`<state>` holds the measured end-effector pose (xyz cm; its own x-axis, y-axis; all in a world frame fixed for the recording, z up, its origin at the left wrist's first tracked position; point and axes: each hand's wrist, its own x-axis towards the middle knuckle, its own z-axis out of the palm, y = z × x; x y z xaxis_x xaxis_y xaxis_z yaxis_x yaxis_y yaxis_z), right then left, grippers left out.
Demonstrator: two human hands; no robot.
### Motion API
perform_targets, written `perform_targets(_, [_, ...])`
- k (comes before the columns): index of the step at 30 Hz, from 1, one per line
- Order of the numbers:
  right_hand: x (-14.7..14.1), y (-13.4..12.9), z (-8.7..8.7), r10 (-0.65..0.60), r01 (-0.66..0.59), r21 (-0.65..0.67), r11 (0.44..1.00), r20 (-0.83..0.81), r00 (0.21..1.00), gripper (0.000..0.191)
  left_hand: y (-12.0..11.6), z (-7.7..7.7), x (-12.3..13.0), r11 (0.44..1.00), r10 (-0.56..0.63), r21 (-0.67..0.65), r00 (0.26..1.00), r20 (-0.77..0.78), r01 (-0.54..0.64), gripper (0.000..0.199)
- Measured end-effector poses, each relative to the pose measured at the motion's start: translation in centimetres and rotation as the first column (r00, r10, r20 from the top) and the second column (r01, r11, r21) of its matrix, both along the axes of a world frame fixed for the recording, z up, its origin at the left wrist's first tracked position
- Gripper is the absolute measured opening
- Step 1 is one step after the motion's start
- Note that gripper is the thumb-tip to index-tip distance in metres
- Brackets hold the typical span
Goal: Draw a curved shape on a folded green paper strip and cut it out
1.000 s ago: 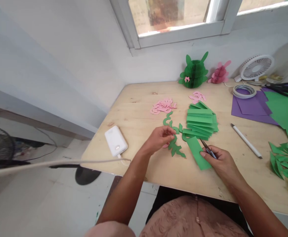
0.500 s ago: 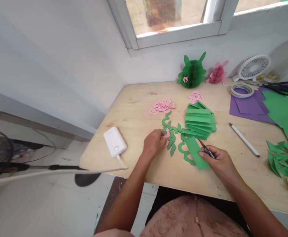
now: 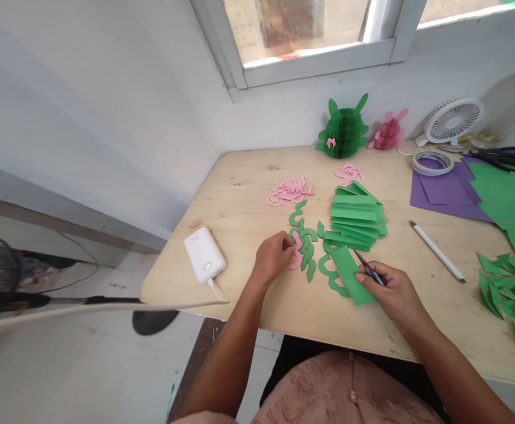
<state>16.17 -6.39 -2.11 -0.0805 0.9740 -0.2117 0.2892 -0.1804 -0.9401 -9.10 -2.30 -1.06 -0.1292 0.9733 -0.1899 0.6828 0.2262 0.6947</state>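
My left hand [image 3: 275, 256] is closed in a pinch at a curvy pink paper cutout [image 3: 298, 259]. Its fingertips hide part of the cutout, which lies over a loose heap of wavy green paper cutouts [image 3: 308, 250]. In my right hand [image 3: 392, 288] is a slim pair of scissors [image 3: 369, 268], the dark blades pointing up and left. Under the scissors lies a green paper strip [image 3: 349, 274], beside a scalloped green cutout [image 3: 328, 268]. A stack of folded green paper strips [image 3: 355, 215] sits just beyond.
Pink cutouts [image 3: 290, 189] lie farther back. A white power bank [image 3: 204, 254] with a cable is at left. Rightward are a white pen [image 3: 437, 251], purple paper [image 3: 447, 191], a tape roll [image 3: 432, 171] and green scraps [image 3: 508, 288]. Paper figures [image 3: 345, 132] and a small fan [image 3: 454, 121] line the wall.
My left hand has shifted slightly left, and the pink cutout at its fingertips has moved a little and shows more. The right hand with the scissors has hardly moved.
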Motion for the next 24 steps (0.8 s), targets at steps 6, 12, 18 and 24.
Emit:
perform_targets(6, [0.0, 0.0, -0.1, 0.022, -0.022, 0.018, 1.0, -0.012, 1.0, 0.031, 0.5, 0.6, -1.9, 0.997, 0.016, 0.065, 0.955, 0.297, -0.037, 0.01])
perform_targets(12, [-0.1, 0.0, -0.3, 0.021, -0.022, -0.031, 0.999, -0.04, 0.999, 0.029, 6.2, 0.7, -2.7, 0.972, 0.156, 0.099, 0.903, 0.4, -0.212, 0.015])
perform_targets(18, [0.0, 0.0, -0.4, -0.002, 0.002, -0.014, 1.0, -0.028, 1.0, 0.028, 12.4, -0.3, -1.2, 0.955, 0.259, 0.053, 0.906, 0.336, -0.293, 0.037])
perform_targets(24, [0.0, 0.0, -0.3, 0.02, -0.021, -0.019, 1.0, -0.025, 0.999, 0.03, 7.7, -0.8, -0.5, 0.958, 0.204, 0.155, 0.952, 0.228, -0.243, 0.017])
